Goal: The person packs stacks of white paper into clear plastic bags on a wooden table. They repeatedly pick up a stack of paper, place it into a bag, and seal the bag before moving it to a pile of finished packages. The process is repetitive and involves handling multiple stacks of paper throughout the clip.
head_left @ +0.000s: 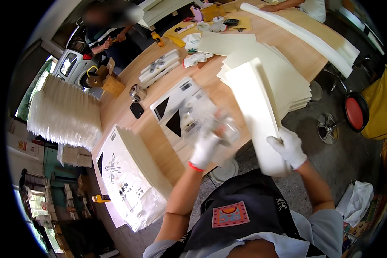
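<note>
My right hand (289,148), in a white glove, grips a thick bundle of cream paper sheets (253,103) near its lower end, thumb across the front. The bundle stands tilted off the table's near edge. My left hand (205,148), also gloved, is smeared by motion, so its fingers do not show clearly. Around its fingertips is blurred clear plastic (230,131), apparently a bag; whether I hold it is unclear. Beneath and beyond lie printed clear plastic bags (170,101) with black triangles. A wide fanned pile of cream sheets (279,77) lies beyond the bundle.
On the wooden table (159,159), a stack of packed sheets (124,180) stands at left, behind it a tall pile of filled bags (62,112). A phone (136,110), metal tin (136,92) and white roll (296,36) lie farther off. A person (109,34) stands across the table.
</note>
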A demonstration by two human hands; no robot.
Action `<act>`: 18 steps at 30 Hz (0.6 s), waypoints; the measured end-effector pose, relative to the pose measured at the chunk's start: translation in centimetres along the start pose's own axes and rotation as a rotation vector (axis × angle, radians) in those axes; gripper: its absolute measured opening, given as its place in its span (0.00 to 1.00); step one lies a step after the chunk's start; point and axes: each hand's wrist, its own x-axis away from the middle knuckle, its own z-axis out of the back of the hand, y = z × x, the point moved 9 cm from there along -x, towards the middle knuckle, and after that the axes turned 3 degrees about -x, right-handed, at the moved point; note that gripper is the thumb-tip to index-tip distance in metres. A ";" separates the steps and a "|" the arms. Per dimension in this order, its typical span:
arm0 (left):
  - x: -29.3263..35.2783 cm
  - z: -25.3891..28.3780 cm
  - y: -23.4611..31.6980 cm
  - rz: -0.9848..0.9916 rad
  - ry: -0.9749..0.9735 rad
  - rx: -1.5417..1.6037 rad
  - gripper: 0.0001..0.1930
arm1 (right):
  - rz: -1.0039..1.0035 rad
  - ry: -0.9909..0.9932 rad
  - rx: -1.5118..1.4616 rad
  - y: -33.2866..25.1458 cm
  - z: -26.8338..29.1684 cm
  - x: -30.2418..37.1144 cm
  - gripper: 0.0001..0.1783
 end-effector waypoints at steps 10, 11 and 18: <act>4.3 0.4 5.3 -0.256 -0.223 -0.795 0.28 | 0.564 -0.300 0.586 -8.1 -5.8 -1.2 0.07; 5.5 -1.5 5.3 -0.063 -0.181 -0.798 0.27 | 0.431 -0.482 0.536 -7.5 -6.6 -2.4 0.07; 11.1 -1.5 -1.0 -0.826 0.049 -0.998 0.14 | -0.399 -0.683 -0.902 0.6 -14.5 -5.8 0.17</act>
